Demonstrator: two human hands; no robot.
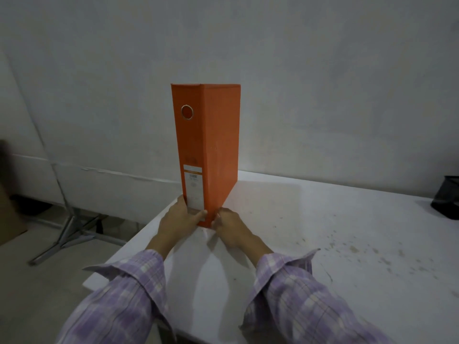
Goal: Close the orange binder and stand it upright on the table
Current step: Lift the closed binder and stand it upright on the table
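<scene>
The orange binder is closed and stands upright on the white table, its spine with a metal ring hole and a white label turned toward me. My left hand grips the bottom of the spine from the left, thumb across the label. My right hand presses against the lower right cover, fingers at the binder's bottom edge. Both sleeves are purple plaid.
The binder stands near the table's left corner, close to the edge. A dark basket-like object sits at the far right of the table. A metal stand's legs rest on the floor to the left. A white wall is behind.
</scene>
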